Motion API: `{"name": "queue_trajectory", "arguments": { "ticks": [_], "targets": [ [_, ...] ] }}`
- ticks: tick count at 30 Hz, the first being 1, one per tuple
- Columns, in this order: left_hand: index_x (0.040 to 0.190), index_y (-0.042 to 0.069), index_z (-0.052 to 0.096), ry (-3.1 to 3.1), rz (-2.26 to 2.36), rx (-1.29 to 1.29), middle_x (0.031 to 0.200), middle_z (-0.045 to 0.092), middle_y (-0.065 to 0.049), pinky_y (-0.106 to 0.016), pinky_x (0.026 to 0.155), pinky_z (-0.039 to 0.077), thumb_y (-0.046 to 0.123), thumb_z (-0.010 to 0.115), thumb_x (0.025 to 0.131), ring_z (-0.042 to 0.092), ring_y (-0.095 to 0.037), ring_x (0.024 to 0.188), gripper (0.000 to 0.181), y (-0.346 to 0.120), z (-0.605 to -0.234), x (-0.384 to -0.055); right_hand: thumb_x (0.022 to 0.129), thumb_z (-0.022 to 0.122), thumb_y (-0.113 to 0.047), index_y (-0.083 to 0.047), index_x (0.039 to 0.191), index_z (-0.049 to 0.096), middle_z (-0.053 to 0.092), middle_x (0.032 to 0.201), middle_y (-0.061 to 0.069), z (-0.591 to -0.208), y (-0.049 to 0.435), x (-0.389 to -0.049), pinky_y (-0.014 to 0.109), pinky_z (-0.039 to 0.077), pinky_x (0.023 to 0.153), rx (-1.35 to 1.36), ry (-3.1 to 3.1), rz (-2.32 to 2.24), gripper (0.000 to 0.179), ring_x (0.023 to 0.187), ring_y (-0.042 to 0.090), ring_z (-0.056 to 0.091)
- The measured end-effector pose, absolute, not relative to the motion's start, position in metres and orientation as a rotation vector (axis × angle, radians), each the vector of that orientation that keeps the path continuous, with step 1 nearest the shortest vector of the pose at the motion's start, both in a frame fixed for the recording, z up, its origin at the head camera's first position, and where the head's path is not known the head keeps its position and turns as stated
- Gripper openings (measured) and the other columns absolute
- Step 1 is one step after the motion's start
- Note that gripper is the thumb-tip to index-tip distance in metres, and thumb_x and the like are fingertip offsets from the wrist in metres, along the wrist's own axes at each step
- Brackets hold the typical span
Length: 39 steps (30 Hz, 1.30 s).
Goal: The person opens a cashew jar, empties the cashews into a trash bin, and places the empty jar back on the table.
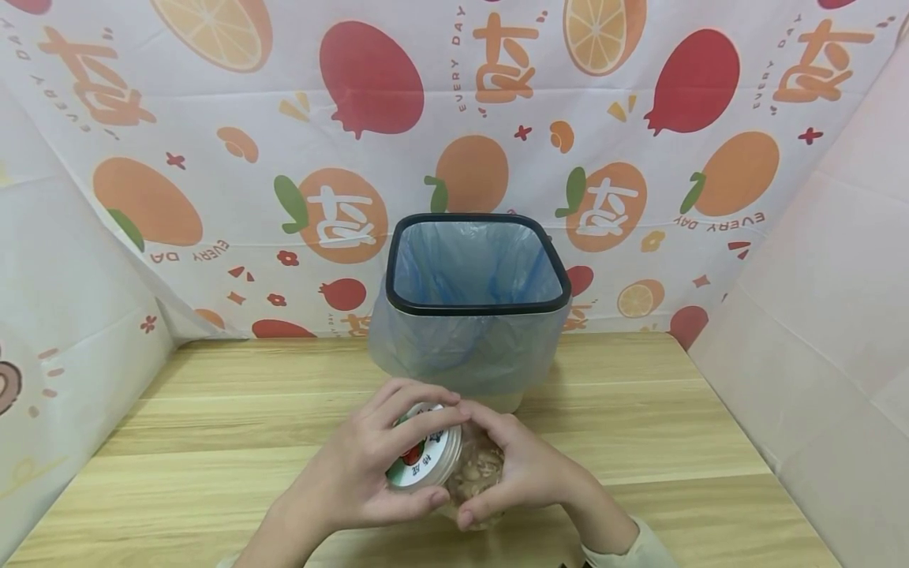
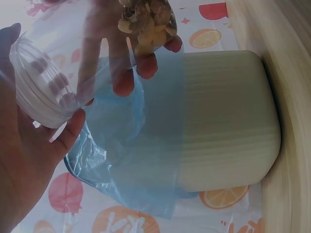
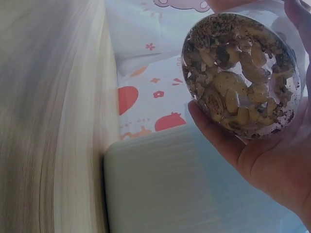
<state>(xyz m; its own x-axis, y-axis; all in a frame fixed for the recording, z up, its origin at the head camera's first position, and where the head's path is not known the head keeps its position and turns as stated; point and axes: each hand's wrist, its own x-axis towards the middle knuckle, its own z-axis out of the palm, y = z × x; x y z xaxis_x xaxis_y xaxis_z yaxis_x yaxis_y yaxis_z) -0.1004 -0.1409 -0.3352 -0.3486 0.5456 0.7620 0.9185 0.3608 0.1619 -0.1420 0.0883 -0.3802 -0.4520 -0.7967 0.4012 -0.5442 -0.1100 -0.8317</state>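
Note:
A clear plastic jar (image 1: 477, 473) is held tilted in the air in front of the bin, its mouth toward the left. Pale brown, nut-like pieces and dark crumbs (image 3: 238, 82) lie against its bottom. My right hand (image 1: 521, 465) grips the jar's body, thumb on the near side. The fingers of my left hand (image 1: 376, 457) curl round the round lid (image 1: 424, 454), which has a white, green and red printed top. In the left wrist view, the lid's clear ridged rim (image 2: 43, 82) is right at the jar's mouth.
Just beyond the hands stands a cream ribbed bin (image 2: 223, 121) with a black rim (image 1: 483, 309) and a bluish bag (image 1: 461, 347) folded over it. It stands on a wood-grain table (image 1: 270, 394). A fruit-printed cloth (image 1: 256, 118) hangs behind, and pale cloth walls flank both sides.

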Motion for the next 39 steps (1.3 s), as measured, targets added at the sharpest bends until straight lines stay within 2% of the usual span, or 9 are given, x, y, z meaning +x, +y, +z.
{"name": "queue_trajectory", "arguments": {
  "ticks": [3,9,15,19,24,28,35,39],
  "targets": [
    [0.132,0.014,0.062,-2.003,-0.801,-1.264,0.127,0.06,-0.004,-0.029,0.09,0.05,0.05,0.062,0.094,0.054,-0.019,0.113,0.053,-0.1406,-0.3355,-0.1017,0.076,0.086,-0.044,-0.019,0.148,0.039,0.061,0.132,0.0,-0.3799,0.0881,-0.1408,0.035,0.051,0.101,-1.487,1.978,-1.586,0.09,0.116,0.019,0.061],
    [0.131,0.013,0.063,-1.988,-0.803,-1.221,0.125,0.061,-0.005,-0.027,0.092,0.048,0.049,0.063,0.094,0.055,-0.02,0.111,0.051,-0.1402,-0.336,-0.1044,0.069,0.093,-0.027,-0.024,0.152,0.035,0.059,0.136,-0.003,-0.3779,0.0852,-0.137,0.035,0.052,0.1,-1.452,2.12,-1.567,0.101,0.117,0.017,0.061],
    [0.131,0.016,0.063,-2.038,-0.798,-1.155,0.126,0.06,-0.002,-0.019,0.093,0.044,0.049,0.063,0.093,0.055,-0.018,0.111,0.051,-0.1407,-0.3379,-0.1044,0.07,0.093,-0.022,-0.026,0.153,0.033,0.057,0.137,-0.004,-0.3783,0.0829,-0.1337,0.036,0.053,0.098,-1.407,2.176,-1.574,0.103,0.118,0.016,0.061],
    [0.133,0.017,0.062,-2.059,-0.795,-1.156,0.127,0.06,-0.001,-0.024,0.092,0.047,0.052,0.063,0.092,0.054,-0.017,0.113,0.053,-0.1416,-0.3379,-0.1039,0.07,0.093,-0.026,-0.027,0.153,0.033,0.056,0.14,-0.006,-0.3787,0.0842,-0.1342,0.035,0.051,0.101,-1.383,2.181,-1.565,0.103,0.12,0.016,0.06],
    [0.133,0.016,0.062,-2.034,-0.821,-1.239,0.129,0.06,-0.004,-0.036,0.089,0.051,0.054,0.061,0.093,0.054,-0.02,0.115,0.056,-0.1423,-0.336,-0.1018,0.073,0.088,-0.041,-0.023,0.15,0.039,0.058,0.136,-0.003,-0.3794,0.0868,-0.1379,0.035,0.048,0.104,-1.431,2.044,-1.577,0.093,0.12,0.018,0.059],
    [0.133,0.015,0.061,-2.014,-0.838,-1.278,0.128,0.06,-0.005,-0.034,0.089,0.051,0.052,0.061,0.093,0.054,-0.02,0.115,0.054,-0.1416,-0.335,-0.0997,0.077,0.083,-0.048,-0.018,0.144,0.042,0.06,0.129,0.002,-0.3793,0.0871,-0.1399,0.036,0.05,0.102,-1.495,1.928,-1.593,0.084,0.116,0.019,0.06],
    [0.132,0.013,0.062,-1.982,-0.858,-1.295,0.127,0.06,-0.007,-0.033,0.09,0.051,0.049,0.062,0.094,0.054,-0.021,0.114,0.053,-0.1404,-0.3343,-0.101,0.078,0.083,-0.047,-0.017,0.143,0.043,0.062,0.126,0.003,-0.3782,0.0866,-0.1395,0.036,0.052,0.098,-1.523,1.919,-1.607,0.082,0.112,0.019,0.062],
    [0.132,0.013,0.062,-1.967,-0.856,-1.278,0.126,0.061,-0.008,-0.03,0.091,0.049,0.046,0.063,0.094,0.055,-0.022,0.113,0.051,-0.1399,-0.3347,-0.103,0.075,0.088,-0.038,-0.019,0.148,0.038,0.061,0.131,0.001,-0.3786,0.0858,-0.1384,0.036,0.052,0.099,-1.498,1.988,-1.606,0.09,0.115,0.019,0.062]
  ]
}}
